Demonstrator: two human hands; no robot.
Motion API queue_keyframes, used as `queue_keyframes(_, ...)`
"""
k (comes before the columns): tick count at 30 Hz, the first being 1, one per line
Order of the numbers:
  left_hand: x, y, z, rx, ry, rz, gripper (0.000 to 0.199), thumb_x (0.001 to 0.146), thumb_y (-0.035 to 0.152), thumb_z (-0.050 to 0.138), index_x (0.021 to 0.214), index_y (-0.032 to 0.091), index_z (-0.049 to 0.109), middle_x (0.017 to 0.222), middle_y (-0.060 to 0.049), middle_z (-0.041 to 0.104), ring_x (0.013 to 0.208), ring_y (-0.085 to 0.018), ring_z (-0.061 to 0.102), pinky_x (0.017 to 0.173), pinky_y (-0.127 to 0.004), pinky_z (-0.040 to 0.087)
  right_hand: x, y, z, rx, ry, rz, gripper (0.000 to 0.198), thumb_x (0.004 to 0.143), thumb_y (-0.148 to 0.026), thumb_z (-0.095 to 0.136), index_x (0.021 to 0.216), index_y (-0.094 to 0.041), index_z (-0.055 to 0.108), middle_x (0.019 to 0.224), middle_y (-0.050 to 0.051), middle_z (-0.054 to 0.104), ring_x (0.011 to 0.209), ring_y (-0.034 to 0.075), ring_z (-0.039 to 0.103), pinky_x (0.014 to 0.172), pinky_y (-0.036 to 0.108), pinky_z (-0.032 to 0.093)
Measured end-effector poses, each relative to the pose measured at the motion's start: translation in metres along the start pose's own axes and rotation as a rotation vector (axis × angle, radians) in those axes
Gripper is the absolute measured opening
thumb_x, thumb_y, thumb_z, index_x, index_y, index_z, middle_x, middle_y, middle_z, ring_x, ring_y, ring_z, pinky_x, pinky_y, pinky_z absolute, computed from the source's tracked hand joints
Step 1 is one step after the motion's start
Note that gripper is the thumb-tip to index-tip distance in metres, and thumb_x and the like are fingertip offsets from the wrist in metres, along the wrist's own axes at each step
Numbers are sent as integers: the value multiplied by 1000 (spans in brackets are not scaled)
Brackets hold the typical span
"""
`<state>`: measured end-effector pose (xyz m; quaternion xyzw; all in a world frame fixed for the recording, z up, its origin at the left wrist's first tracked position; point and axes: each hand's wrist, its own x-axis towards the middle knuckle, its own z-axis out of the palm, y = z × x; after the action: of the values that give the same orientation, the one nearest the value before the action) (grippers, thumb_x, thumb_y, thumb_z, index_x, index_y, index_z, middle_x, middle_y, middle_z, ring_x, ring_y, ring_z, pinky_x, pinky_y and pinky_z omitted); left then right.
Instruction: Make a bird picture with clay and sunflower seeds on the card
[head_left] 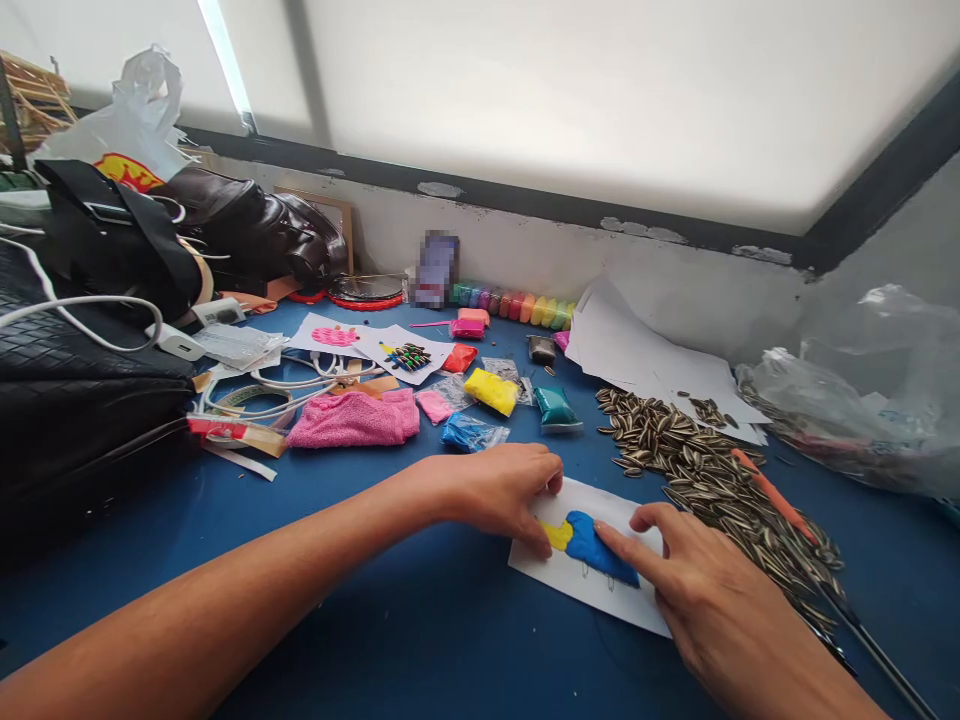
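Observation:
A white sheet of paper (pixel 536 565) lies on the blue table, bearing a flattened patch of blue clay (pixel 589 545) joined to a smaller yellow clay piece (pixel 556 536). Small drawn legs show below the blue patch. My left hand (pixel 502 490) rests over the sheet's left side, thumb at the yellow clay and the other fingers bent apart from it near the top edge. With its index finger stretched out, my right hand (pixel 697 580) touches the blue clay from the right. It holds nothing, and its lower fingers are partly hidden.
Striped sunflower seeds (pixel 660 440) are heaped at right, with an orange-handled tool (pixel 772 495) on them. Clay packets, including a yellow one (pixel 491 391) and a teal one (pixel 556 408), lie beyond my hands. A pink towel (pixel 356 418) and black bag (pixel 90 400) are left.

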<state>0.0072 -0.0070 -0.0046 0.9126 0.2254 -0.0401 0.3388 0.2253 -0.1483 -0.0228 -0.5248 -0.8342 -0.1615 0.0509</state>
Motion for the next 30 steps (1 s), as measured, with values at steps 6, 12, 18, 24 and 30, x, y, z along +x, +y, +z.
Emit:
queue_keyframes(6,0,-1,1,-4,4,8,47,72,40,77,107,19,53,106,-3,55,95,-19,53,74,-25,40,-1,1,1,20,-6,11,57,81,-1,37,122,-31,64,103,11,61,71,17,62,60,31,53)
queue_keyframes(12,0,-1,0,6,7,8,47,72,40,78,105,19,53,105,-3,55,93,-19,53,72,-25,40,-2,-4,-3,30,-9,-40,63,80,-2,38,132,-32,58,102,11,61,69,17,62,58,30,52)
queue_keyframes(18,1,-4,1,-6,18,21,46,72,41,77,105,19,53,106,-3,55,94,-19,53,74,-25,40,-6,-4,-4,-65,-14,-62,62,78,-2,39,129,-30,61,95,11,63,70,20,62,57,31,50)
queue_keyframes(24,3,-6,3,0,15,24,49,72,42,77,108,18,53,106,-3,56,89,-18,54,71,-25,40,-7,-6,-9,-27,-10,-81,65,78,-4,40,135,-31,57,93,8,65,66,16,59,57,26,45)
queue_keyframes(30,2,1,0,36,3,-6,48,73,36,77,110,16,54,108,-4,57,89,-18,55,69,-24,40,-9,-10,-7,-19,10,-88,59,78,-3,41,128,-27,61,81,5,61,61,16,57,56,26,42)
